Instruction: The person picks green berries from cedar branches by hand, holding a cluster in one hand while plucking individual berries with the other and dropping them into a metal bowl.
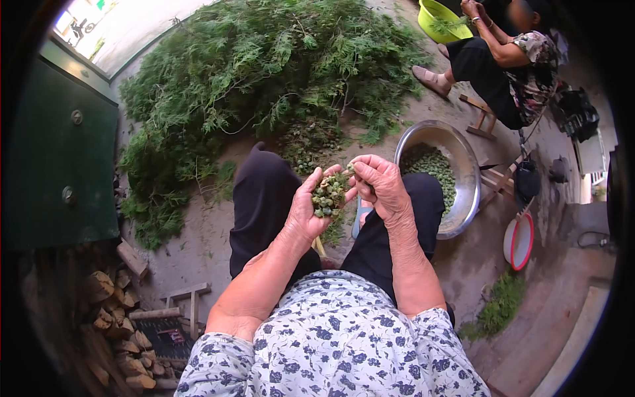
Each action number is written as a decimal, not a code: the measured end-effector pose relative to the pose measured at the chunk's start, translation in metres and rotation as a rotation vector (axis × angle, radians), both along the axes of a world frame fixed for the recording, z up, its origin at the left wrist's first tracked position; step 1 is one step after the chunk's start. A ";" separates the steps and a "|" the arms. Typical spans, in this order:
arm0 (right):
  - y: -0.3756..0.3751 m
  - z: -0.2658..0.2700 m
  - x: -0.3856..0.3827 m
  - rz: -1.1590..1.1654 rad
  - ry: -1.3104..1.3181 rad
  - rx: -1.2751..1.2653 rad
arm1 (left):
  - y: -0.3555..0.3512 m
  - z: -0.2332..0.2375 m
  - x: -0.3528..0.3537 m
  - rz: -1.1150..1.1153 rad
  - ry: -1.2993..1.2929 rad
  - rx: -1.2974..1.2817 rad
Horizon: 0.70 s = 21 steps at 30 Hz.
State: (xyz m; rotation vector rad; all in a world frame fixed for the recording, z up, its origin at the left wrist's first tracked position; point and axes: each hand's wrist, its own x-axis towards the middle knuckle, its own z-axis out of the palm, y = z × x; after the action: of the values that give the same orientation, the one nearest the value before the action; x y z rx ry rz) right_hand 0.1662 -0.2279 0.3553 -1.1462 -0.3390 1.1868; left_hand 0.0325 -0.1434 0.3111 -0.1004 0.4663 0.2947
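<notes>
One camera sits on the person's head, facing forward and down over the floral blouse [337, 337] at 6 o'clock. The left hand [305, 208] and right hand [382, 188], both on a sprig of green cones [329, 192], lie close at centre. The branch pile [264, 73] fills 12 o'clock, with a steel bowl [468, 192] at 3 and a seated co-worker [509, 59] at 2. A dark round rim frames the wide view.

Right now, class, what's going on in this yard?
A person cups a bunch of small green cones in the left hand; the right hand pinches its top. A steel basin of green pieces stands by the right knee, a heap of green branches lies ahead, and a second person has a yellow-green bowl.
</notes>
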 end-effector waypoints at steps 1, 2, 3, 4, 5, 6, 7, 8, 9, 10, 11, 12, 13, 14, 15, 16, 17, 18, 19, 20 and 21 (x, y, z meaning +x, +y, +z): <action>-0.002 -0.002 0.000 -0.004 -0.002 0.000 | 0.000 0.000 0.001 0.001 0.013 0.020; -0.002 -0.003 -0.002 -0.031 -0.009 -0.038 | 0.000 -0.001 0.001 0.023 0.012 0.016; -0.002 -0.003 -0.004 -0.056 -0.014 -0.076 | 0.001 0.001 0.002 0.023 0.011 0.016; -0.003 -0.007 -0.004 -0.076 0.030 -0.044 | 0.001 0.003 0.002 0.023 0.023 0.010; -0.003 -0.007 -0.004 -0.077 0.029 -0.043 | 0.001 0.004 0.002 0.024 0.036 0.005; -0.004 -0.008 -0.003 -0.080 0.025 -0.044 | 0.002 0.003 0.002 0.023 0.035 0.006; -0.004 -0.008 -0.002 -0.083 0.020 -0.046 | 0.002 -0.001 0.001 0.008 0.031 0.008; -0.005 -0.007 -0.001 -0.084 0.021 -0.045 | 0.003 -0.004 0.001 -0.008 0.027 0.010; -0.005 -0.007 -0.001 -0.080 -0.006 -0.052 | 0.004 -0.007 0.000 -0.008 0.027 0.010; -0.005 -0.006 -0.001 -0.075 -0.031 -0.059 | 0.004 -0.009 0.000 -0.039 0.028 0.019; -0.005 -0.005 -0.003 -0.073 -0.030 -0.060 | 0.004 -0.010 -0.001 -0.069 0.029 0.029; -0.006 -0.003 -0.004 -0.073 -0.148 -0.099 | 0.004 -0.010 -0.002 -0.067 0.030 0.029; -0.006 -0.002 -0.005 -0.072 -0.267 -0.137 | 0.004 -0.009 -0.003 -0.088 0.031 0.042; -0.005 -0.003 -0.006 -0.071 -0.266 -0.137 | 0.003 -0.009 -0.003 -0.110 0.031 0.055; -0.004 -0.005 -0.007 -0.072 -0.452 -0.143 | 0.003 -0.009 -0.002 -0.109 0.032 0.055; -0.003 -0.007 -0.008 -0.074 -0.639 -0.147 | 0.002 -0.010 -0.002 -0.131 0.064 0.055; -0.003 -0.005 -0.008 -0.072 -0.639 -0.146 | 0.002 -0.011 -0.002 -0.152 0.096 0.055; -0.003 -0.001 -0.008 -0.079 -0.503 -0.160 | 0.002 -0.011 -0.002 -0.150 0.096 0.055; -0.004 0.002 -0.007 -0.087 -0.368 -0.173 | 0.002 -0.010 -0.002 -0.131 0.079 0.053; -0.006 0.005 -0.004 -0.087 -0.368 -0.173 | 0.002 -0.009 -0.001 -0.113 0.062 0.050; -0.010 0.008 0.002 -0.199 -0.237 -0.102 | 0.001 -0.005 -0.001 -0.114 0.062 0.048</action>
State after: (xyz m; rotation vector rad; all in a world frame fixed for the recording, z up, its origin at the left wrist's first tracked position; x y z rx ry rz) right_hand 0.1686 -0.2378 0.3637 -1.3807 -0.3380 0.9044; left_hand 0.0318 -0.1420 0.3059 -0.0172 0.5243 0.1974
